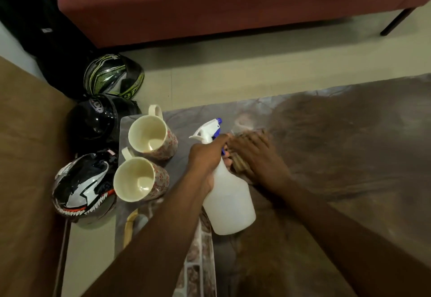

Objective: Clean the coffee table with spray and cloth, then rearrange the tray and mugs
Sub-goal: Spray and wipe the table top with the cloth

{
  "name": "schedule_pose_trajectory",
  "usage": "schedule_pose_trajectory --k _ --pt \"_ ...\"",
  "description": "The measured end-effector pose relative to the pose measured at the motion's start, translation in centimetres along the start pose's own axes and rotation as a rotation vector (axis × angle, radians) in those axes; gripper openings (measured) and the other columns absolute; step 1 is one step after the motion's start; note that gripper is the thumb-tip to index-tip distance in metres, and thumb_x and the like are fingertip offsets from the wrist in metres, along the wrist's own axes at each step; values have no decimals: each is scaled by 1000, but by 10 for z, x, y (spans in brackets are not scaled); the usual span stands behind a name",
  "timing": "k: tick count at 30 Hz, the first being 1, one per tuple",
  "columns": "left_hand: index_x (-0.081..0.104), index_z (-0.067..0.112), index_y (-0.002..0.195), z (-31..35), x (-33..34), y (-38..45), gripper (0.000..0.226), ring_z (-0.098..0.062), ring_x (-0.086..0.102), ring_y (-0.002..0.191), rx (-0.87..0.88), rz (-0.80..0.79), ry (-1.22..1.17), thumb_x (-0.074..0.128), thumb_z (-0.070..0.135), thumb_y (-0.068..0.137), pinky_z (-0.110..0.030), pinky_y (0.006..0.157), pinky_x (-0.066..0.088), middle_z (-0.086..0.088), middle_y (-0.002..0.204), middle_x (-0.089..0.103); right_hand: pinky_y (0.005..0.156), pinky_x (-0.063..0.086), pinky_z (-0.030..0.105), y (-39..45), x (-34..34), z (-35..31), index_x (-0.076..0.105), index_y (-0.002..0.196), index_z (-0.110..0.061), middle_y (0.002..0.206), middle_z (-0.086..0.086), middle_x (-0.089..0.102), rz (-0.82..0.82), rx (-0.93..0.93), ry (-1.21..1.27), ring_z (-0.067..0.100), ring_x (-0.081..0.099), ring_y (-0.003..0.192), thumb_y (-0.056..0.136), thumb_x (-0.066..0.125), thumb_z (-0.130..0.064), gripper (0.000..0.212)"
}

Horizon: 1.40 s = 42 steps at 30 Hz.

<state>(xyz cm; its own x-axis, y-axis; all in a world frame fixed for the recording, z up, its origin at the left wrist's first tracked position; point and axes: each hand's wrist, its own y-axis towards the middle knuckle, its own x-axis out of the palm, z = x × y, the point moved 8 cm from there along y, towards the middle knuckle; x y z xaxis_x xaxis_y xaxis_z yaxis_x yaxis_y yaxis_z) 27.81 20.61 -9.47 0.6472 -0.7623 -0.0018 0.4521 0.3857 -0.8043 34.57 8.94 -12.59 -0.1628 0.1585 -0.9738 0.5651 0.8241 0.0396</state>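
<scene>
My left hand point(206, 156) grips the neck of a white spray bottle point(229, 201) with a blue nozzle, held just above the coffee table point(338, 147). Right beside it, my right hand point(258, 156) presses flat on a brown cloth point(240, 167) on the tabletop; the cloth is mostly hidden under the fingers. A faint mist hangs in front of the nozzle. Two cream mugs with a red pattern, one farther point(151, 136) and one nearer point(140, 180), stand upright at the table's left end. A patterned tray point(198, 261) lies at the near edge under my left forearm.
Three motorcycle helmets sit on the floor left of the table: green-black point(114, 76), black point(93, 121), shark-mouth point(84, 187). A red sofa point(233, 5) runs along the far side, with a strip of pale floor between. A brown surface point(28, 168) fills the left.
</scene>
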Motion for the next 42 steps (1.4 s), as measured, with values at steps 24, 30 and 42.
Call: schedule_pose_trajectory --k 24,30,42 --pt "70 9 83 8 22 -12 25 -14 57 47 140 -24 124 73 34 85 -22 45 48 -5 72 70 111 23 55 27 -42 132 44 138 -15 141 11 48 171 634 -31 37 38 132 86 47 -39 58" --pt "67 8 87 -8 27 -44 21 -10 51 35 205 55 173 72 29 86 -18 37 43 -8 62 59 110 23 53 -79 1 -21 40 140 -26 144 0 46 6 49 42 29 35 136 86 49 -47 59" --pt "67 4 96 -65 67 -94 28 -8 50 34 199 69 193 71 30 87 -18 38 44 -9 77 64 113 16 48 -193 -39 117 35 143 -22 148 3 39 109 721 -12 32 27 139 84 47 -31 61"
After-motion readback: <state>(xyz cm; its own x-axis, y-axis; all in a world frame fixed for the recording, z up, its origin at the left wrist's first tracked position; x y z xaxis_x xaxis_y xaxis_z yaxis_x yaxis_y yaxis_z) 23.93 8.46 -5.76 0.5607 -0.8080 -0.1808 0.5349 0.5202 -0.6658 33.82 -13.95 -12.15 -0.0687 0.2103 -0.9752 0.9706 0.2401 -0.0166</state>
